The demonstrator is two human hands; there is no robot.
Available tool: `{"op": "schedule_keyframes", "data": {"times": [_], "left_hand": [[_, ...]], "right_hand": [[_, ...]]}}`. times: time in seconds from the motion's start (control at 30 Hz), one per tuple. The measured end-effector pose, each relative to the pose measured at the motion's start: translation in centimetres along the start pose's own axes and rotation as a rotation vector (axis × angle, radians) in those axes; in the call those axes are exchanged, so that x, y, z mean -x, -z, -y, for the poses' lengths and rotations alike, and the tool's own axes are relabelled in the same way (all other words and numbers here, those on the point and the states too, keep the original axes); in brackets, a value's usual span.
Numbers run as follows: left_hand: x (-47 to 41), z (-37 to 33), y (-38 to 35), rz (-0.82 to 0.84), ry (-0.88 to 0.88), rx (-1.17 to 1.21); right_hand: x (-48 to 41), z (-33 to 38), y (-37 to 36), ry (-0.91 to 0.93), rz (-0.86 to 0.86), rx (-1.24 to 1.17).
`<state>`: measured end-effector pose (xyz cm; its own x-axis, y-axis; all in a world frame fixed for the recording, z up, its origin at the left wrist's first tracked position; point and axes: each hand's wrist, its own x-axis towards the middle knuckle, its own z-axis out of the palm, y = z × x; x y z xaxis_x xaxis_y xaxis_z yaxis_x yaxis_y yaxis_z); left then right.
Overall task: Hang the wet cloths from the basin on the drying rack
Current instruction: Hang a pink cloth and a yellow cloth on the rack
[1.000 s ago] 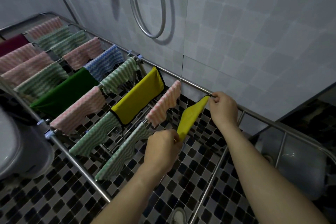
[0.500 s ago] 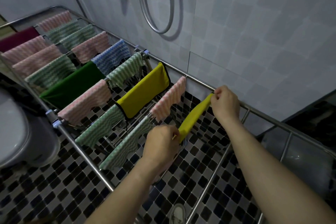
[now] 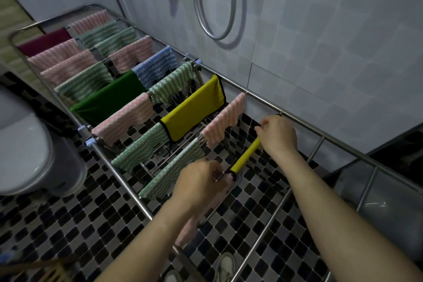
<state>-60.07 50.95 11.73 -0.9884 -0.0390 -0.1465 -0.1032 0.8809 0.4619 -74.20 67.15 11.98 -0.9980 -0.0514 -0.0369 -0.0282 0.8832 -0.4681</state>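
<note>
1. The yellow cloth (image 3: 246, 155) was stretched into a narrow strip over the drying rack (image 3: 304, 126). It ran from 7 o'clock up to 1 o'clock between the two hands.
2. The right hand (image 3: 278, 134) pinched the far end close by the back rail. The left hand (image 3: 199, 182) had its fingers curled on the near end, though blur made the exact grip hard to read.
3. First worry: the view did not show whether the strip lay on a rod at all. If either hand let go before it was draped, the wet cloth would likely drop straight to the tiled floor (image 3: 75, 224).
4. Second worry: the cloth was bunched, not spread. Left gathered like that, it would probably hang lopsided and slide off toward its heavier side.
5. Third worry: a pink cloth (image 3: 188, 228) showed under the left wrist, at 6 o'clock from that hand. I could not tell whether it was held or just draped there. Any shift of the wrist might knock it loose.
6. Fourth worry: a pink striped cloth (image 3: 225, 119) hung just at 10 o'clock from the right hand. A sideways tug on the yellow strip could brush it and drag it off its rod.
7. Toward 10 o'clock the rods were already lined with hung cloths, so the job looked well along.
</note>
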Motion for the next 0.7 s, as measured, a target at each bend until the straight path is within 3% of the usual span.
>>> {"op": "schedule_keyframes", "data": {"times": [0.07,0.13,0.23,0.4,0.7], "left_hand": [[1.6,1.4,1.0,0.082,-0.02,0.009],[3.0,2.6,1.2,0.165,-0.069,-0.012],[4.5,3.5,1.0,0.235,-0.098,-0.074],[6.7,4.5,0.5,0.289,-0.082,-0.14],[7.8,5.9,0.0,0.367,-0.124,0.03]], "right_hand": [[1.6,1.7,1.1,0.15,0.143,-0.056],[3.8,3.6,2.2,0.272,0.436,-0.07],[7.2,5.2,1.7,0.442,0.716,0.138],[10.8,5.9,-0.6,0.575,0.597,0.439],[13.3,7.1,-1.9,0.415,0.414,0.577]]}}
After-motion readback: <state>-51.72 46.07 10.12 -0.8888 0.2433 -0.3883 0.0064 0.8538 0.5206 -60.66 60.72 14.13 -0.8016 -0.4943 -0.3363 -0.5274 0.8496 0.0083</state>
